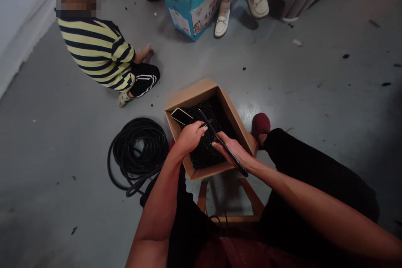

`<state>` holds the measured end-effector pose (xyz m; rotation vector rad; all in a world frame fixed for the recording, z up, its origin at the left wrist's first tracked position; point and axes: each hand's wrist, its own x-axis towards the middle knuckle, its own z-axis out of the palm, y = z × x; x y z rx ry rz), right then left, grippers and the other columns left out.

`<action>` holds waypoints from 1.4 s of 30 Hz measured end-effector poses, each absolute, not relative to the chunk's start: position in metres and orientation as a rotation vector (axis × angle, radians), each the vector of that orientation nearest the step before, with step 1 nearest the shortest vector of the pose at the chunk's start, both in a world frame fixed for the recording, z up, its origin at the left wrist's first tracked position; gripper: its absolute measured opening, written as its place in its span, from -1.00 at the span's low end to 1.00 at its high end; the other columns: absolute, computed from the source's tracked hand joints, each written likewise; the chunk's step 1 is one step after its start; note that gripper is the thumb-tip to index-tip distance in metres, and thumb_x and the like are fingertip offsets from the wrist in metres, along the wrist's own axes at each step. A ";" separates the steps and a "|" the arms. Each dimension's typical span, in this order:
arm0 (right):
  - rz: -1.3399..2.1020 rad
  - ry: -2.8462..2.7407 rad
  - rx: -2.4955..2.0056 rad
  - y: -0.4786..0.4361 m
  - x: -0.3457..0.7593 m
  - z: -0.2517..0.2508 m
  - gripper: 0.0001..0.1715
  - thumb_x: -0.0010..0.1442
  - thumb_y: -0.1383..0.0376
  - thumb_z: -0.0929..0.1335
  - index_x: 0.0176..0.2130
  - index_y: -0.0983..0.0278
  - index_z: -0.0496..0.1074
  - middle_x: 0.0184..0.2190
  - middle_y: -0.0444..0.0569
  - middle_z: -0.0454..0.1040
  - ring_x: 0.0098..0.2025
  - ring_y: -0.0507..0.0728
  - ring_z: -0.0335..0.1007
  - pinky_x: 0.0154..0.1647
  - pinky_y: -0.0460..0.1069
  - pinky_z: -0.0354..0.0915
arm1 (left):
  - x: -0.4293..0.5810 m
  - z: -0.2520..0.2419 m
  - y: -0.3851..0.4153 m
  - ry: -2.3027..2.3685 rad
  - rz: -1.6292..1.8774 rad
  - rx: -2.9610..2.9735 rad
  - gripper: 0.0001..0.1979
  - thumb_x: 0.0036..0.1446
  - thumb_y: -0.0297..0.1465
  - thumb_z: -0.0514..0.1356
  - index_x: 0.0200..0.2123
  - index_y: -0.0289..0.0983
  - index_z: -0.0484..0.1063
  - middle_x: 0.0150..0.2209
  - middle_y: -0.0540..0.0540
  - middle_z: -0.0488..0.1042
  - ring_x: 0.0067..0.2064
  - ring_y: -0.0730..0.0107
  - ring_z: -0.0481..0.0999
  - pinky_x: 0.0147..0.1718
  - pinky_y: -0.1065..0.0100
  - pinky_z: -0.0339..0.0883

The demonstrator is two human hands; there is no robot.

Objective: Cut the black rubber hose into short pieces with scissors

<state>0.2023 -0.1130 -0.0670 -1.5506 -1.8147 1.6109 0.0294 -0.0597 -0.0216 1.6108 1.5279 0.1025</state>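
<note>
An open cardboard box (191, 94) rests on a small wooden stool (251, 201) between my knees. It is full of small black pieces (216, 115), and a phone (180, 115) leans in its left corner. My left hand (190, 136) is curled down into the black pieces near the phone. My right hand (234, 150) lies over the box's near right side, closed on a long thin black rod (212, 130) that slants up and left across the box.
A coil of black cable (136, 153) lies on the grey floor left of the box. A small person in a striped top (100, 50) crouches at upper left. A blue carton (191, 0) and another person's feet in white shoes (257, 4) stand beyond.
</note>
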 end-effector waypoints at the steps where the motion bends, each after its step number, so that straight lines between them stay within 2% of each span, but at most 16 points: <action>1: 1.615 -1.807 -1.555 -0.114 0.202 -0.068 -0.83 0.21 0.15 0.20 -0.25 0.19 0.19 -0.54 -0.18 0.32 -0.51 0.07 0.25 -0.48 -0.08 0.07 | 0.030 -0.023 -0.060 1.533 0.076 1.641 -0.74 0.19 -0.34 -0.03 -0.31 -0.32 0.43 -0.43 -0.06 0.44 -0.39 0.42 0.37 -0.39 0.41 0.19; 9: 1.642 -1.796 -1.559 -0.116 0.199 -0.067 -0.86 0.19 0.18 0.18 -0.30 0.20 0.14 -0.54 -0.18 0.27 -0.52 0.06 0.22 -0.48 -0.08 0.06 | 0.032 -0.024 -0.059 1.558 -0.140 1.760 -0.73 0.24 -0.37 -0.06 -0.25 -0.34 0.41 -0.31 -0.18 0.50 -0.29 0.30 0.44 -0.28 0.34 0.22; 17: 1.637 -1.735 -1.588 -0.121 0.195 -0.073 -0.83 0.19 0.15 0.18 -0.34 0.20 0.17 -0.56 -0.18 0.28 -0.52 0.05 0.24 -0.48 -0.08 0.10 | 0.031 -0.026 -0.059 1.639 -0.326 1.852 -0.72 0.25 -0.36 -0.04 -0.13 -0.32 0.41 -0.08 -0.30 0.49 -0.03 0.12 0.47 -0.09 0.23 0.27; 21: 1.692 -1.686 -1.581 -0.121 0.194 -0.077 -0.77 0.15 0.09 0.22 -0.38 0.19 0.17 -0.61 -0.19 0.26 -0.56 0.05 0.24 -0.53 -0.07 0.12 | 0.032 -0.027 -0.060 1.624 -0.444 1.888 -0.71 0.25 -0.35 -0.04 -0.12 -0.32 0.40 -0.07 -0.29 0.49 -0.02 0.13 0.48 -0.07 0.22 0.30; 26: 2.025 -1.307 -1.576 -0.121 0.193 -0.080 -0.63 0.08 -0.04 0.26 -0.36 0.18 0.14 -0.66 -0.28 0.17 -0.69 -0.02 0.10 -0.70 -0.11 0.09 | 0.036 -0.026 -0.062 1.554 -0.461 1.913 -0.71 0.24 -0.33 -0.03 -0.12 -0.29 0.41 -0.06 -0.22 0.50 -0.03 0.15 0.49 -0.07 0.24 0.33; 31: 2.036 -0.945 -1.470 -0.110 0.195 -0.080 -0.56 0.04 -0.08 0.31 -0.32 0.21 0.18 -0.57 -0.23 0.29 -0.61 -0.02 0.22 -0.64 -0.11 0.20 | 0.042 -0.017 -0.062 1.397 -0.351 1.877 -0.66 0.23 -0.38 -0.08 -0.08 -0.32 0.42 -0.05 -0.21 0.50 -0.02 0.18 0.48 -0.04 0.26 0.31; 33: 1.988 -0.848 -1.448 -0.104 0.197 -0.079 -0.52 0.00 -0.07 0.35 -0.29 0.21 0.20 -0.53 -0.20 0.34 -0.57 0.00 0.28 -0.61 -0.10 0.25 | 0.044 -0.015 -0.063 1.383 -0.267 1.820 -0.59 0.21 -0.41 -0.06 0.09 -0.37 0.30 0.01 -0.25 0.46 0.02 0.18 0.45 0.00 0.26 0.28; 35: 1.955 -0.801 -1.420 -0.098 0.198 -0.078 -0.52 -0.03 -0.04 0.39 -0.29 0.21 0.22 -0.52 -0.19 0.36 -0.54 0.00 0.31 -0.56 -0.08 0.28 | 0.046 -0.015 -0.065 1.378 -0.185 1.738 -0.45 0.20 -0.40 -0.04 0.25 -0.43 0.07 0.08 -0.29 0.40 0.07 0.19 0.42 0.03 0.26 0.26; 37: 1.930 -0.769 -1.408 -0.094 0.200 -0.076 -0.51 -0.08 0.01 0.44 -0.27 0.21 0.24 -0.53 -0.21 0.36 -0.54 0.00 0.31 -0.52 -0.08 0.30 | 0.048 -0.016 -0.067 1.346 -0.126 1.677 -0.35 0.19 -0.39 -0.03 0.31 -0.44 -0.11 0.10 -0.30 0.39 0.07 0.21 0.41 0.04 0.25 0.25; 42: 1.859 -0.708 -1.446 -0.089 0.202 -0.072 -0.43 -0.19 0.11 0.50 -0.21 0.18 0.26 -0.55 -0.25 0.37 -0.59 0.00 0.30 -0.58 -0.09 0.26 | 0.051 -0.017 -0.070 1.316 -0.050 1.598 -0.32 0.16 -0.39 0.02 0.32 -0.39 -0.12 0.04 -0.26 0.42 -0.07 0.29 0.47 -0.05 0.28 0.30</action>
